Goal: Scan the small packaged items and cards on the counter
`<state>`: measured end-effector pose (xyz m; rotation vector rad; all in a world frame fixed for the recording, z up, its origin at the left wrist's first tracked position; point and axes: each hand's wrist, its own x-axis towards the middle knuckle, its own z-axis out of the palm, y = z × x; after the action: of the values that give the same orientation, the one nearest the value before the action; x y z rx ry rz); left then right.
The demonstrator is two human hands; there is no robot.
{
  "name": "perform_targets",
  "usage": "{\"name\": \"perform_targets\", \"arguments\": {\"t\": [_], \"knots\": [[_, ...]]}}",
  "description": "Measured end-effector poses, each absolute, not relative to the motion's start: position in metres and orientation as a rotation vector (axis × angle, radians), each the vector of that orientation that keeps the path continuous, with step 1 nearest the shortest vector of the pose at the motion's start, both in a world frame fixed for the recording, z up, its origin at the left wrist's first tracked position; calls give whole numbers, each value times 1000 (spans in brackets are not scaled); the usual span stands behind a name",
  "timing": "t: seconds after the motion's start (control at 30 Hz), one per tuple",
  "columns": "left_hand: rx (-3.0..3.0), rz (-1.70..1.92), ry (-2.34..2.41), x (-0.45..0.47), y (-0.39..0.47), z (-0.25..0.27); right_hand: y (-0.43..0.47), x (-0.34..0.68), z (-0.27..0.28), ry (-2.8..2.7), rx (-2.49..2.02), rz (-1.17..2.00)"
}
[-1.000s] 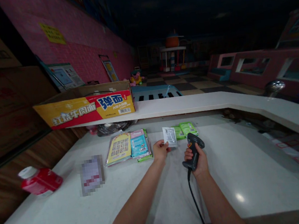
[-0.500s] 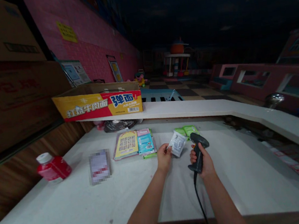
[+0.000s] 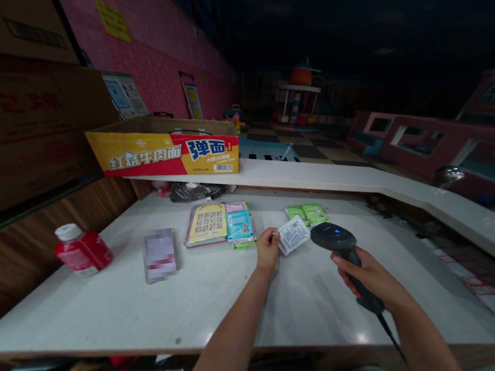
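Note:
Between the thumb and fingers of my left hand [image 3: 268,250] is the edge of a small silvery-white packet [image 3: 293,235], its printed side facing up. My right hand [image 3: 373,275] is wrapped round the handle of a dark barcode scanner [image 3: 334,237], which shows a small blue light on top. The scanner's head points left at the packet, a short gap from it. A black cable [image 3: 389,332] runs down from the handle. Just behind the packet lie green packets [image 3: 307,213]. Left of my left hand are a yellow printed sheet [image 3: 207,223] and a blue packet [image 3: 238,223].
On the white counter [image 3: 225,296] stand a red bottle with a white cap [image 3: 83,251] and a blurred-out flat item [image 3: 160,255]. A noodle carton [image 3: 165,153] sits on the raised ledge [image 3: 318,172]. Brown boxes [image 3: 22,111] are stacked at the left.
My right hand has moved right and nearer to me, turning the scanner's head left toward the packet; its blue light now shows. My left hand has tilted the packet. The view has shifted.

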<state>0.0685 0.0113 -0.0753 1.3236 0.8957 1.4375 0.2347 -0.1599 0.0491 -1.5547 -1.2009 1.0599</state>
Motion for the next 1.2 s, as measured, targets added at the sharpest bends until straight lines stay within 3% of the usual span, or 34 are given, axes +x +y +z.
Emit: {"name": "perform_targets", "arguments": {"t": [0.43,0.8,1.2], "knots": [[1345,1449,867,70,14,-82,-161,233,46,-1153,-1527,1114],[1212,1376,850,71,8,-81,-99,221,-20,-439,-826,1335],[1246,1385,802,73,1,-79,-82,227,-62,-326,-557,1440]]}}
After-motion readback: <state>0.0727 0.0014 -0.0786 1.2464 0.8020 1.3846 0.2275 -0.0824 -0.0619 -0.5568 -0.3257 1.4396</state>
